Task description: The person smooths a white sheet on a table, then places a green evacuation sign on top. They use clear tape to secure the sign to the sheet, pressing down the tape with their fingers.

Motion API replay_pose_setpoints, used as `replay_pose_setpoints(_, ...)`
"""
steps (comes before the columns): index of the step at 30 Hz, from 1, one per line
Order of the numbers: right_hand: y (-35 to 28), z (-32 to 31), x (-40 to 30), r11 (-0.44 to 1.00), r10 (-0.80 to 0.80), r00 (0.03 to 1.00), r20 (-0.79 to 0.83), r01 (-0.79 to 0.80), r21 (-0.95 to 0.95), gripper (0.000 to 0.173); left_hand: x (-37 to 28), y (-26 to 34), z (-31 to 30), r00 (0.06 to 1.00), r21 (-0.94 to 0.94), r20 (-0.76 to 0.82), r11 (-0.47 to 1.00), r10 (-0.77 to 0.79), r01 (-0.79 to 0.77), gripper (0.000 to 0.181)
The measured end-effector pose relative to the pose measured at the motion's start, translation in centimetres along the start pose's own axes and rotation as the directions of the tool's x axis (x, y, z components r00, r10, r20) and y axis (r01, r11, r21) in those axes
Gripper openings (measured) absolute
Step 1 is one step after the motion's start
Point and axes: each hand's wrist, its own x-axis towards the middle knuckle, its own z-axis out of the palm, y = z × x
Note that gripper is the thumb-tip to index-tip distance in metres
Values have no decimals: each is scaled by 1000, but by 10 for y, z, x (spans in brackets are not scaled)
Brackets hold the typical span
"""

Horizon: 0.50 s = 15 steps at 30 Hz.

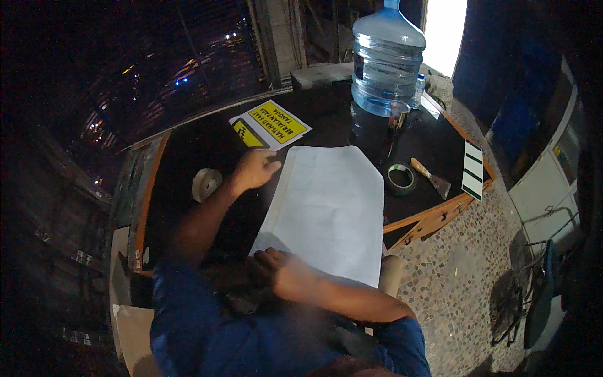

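A large white sheet (334,207) lies on the dark tabletop in front of me and reaches past its near edge. A narrow, slightly darker band runs along its left side. My left hand (256,170) is just left of the sheet's upper left edge, thumb and fingers apart, with nothing visible between them. At the lower left corner, my right hand (293,279) has its bent fingers on or right beside the sheet; whether they pinch it is hidden. A roll of tape (207,184) sits beside my left forearm.
Beyond my left hand lies a yellow-and-black printed sign (278,123). To the right are another tape roll (401,179), a scraper (431,179) and a striped card (472,170). A drinking glass (398,115) and a large water bottle (388,61) stand at the back.
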Motion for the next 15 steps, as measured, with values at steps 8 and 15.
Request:
replay_pose_setpoints(8,-2,0,11,975,156,983,-98,-137,173,67,-105,31,-18,902,310,373,946,-218,100,93)
replay_pose_setpoints(15,-3,-30,9,925,246,966,-73,-212,316,55,-139,37,-27,830,-403,543,829,-124,387,95)
